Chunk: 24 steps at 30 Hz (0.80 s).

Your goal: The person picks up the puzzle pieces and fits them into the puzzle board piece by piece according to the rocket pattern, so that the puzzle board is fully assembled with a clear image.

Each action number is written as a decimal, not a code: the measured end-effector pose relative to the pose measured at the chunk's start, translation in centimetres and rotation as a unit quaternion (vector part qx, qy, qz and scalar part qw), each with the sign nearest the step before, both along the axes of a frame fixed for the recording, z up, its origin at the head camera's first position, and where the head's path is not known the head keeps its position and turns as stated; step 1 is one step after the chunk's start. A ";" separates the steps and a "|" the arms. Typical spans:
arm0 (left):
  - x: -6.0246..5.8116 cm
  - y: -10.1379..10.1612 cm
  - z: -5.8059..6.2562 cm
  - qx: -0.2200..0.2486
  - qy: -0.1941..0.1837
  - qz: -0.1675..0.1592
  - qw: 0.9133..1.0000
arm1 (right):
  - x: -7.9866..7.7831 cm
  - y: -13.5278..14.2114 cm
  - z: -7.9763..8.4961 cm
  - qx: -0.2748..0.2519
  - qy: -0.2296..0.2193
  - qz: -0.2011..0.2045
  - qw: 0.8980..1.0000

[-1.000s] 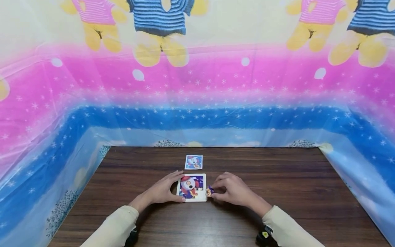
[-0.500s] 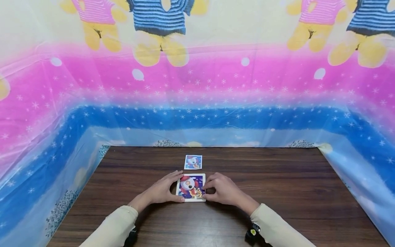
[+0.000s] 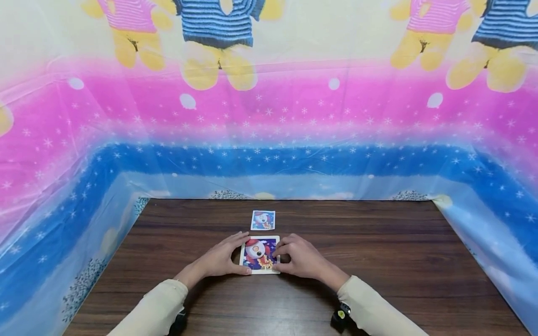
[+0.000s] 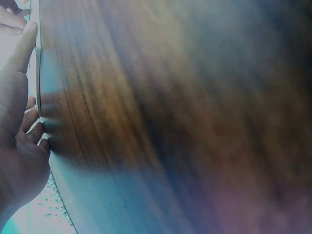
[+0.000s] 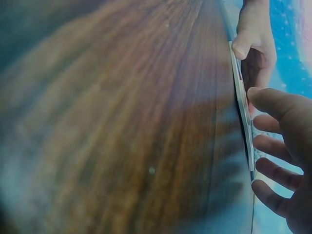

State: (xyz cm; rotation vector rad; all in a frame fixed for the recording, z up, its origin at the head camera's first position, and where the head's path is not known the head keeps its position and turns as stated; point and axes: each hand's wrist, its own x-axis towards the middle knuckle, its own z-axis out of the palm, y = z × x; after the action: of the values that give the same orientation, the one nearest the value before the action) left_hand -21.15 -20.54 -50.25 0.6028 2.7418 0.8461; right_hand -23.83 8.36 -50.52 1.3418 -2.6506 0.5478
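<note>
A square jigsaw puzzle (image 3: pixel 257 252) with a pale border lies flat on the table, its picture a white-and-red cartoon figure on purple. My left hand (image 3: pixel 222 254) holds its left side, thumb at the near edge and fingers by the far left corner. At the puzzle's lower right, my right hand (image 3: pixel 304 256) has thumb and fingertips around a puzzle piece (image 3: pixel 274 262), mostly hidden under them. The right wrist view shows the right thumb (image 5: pixel 265 100) at the edge-on puzzle (image 5: pixel 243 105), the other fingers spread. In the left wrist view, the left hand (image 4: pixel 17 122) is at the frame edge.
A small picture card (image 3: pixel 263 220) with a similar image lies just beyond the puzzle. The brown wooden table (image 3: pixel 378 242) is bordered by a printed cloth (image 3: pixel 269 161) at the back and both sides.
My right hand has moved left, carrying the piece from beside the puzzle into the lower right area, where white backing showed before. The left hand stays in place.
</note>
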 end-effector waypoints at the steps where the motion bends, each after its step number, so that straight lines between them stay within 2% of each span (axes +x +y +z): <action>1: 0.0 0.0 0.0 0.001 0.000 0.000 1.000 | 0.0 0.0 0.0 0.000 0.000 0.000 1.000; 16: -0.2 0.3 0.0 0.002 0.001 -0.007 1.000 | 0.4 -0.4 0.3 0.023 -0.004 -0.023 0.999; 24: 0.0 0.2 -0.1 0.004 -0.001 -0.004 1.000 | 0.6 0.2 0.4 0.001 -0.019 -0.009 1.000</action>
State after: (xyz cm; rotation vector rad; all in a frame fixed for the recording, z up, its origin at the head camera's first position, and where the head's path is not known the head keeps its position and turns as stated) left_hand -21.13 -20.34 -50.32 0.6137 2.7345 0.8564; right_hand -23.25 8.60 -50.16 1.3188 -2.6917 0.5756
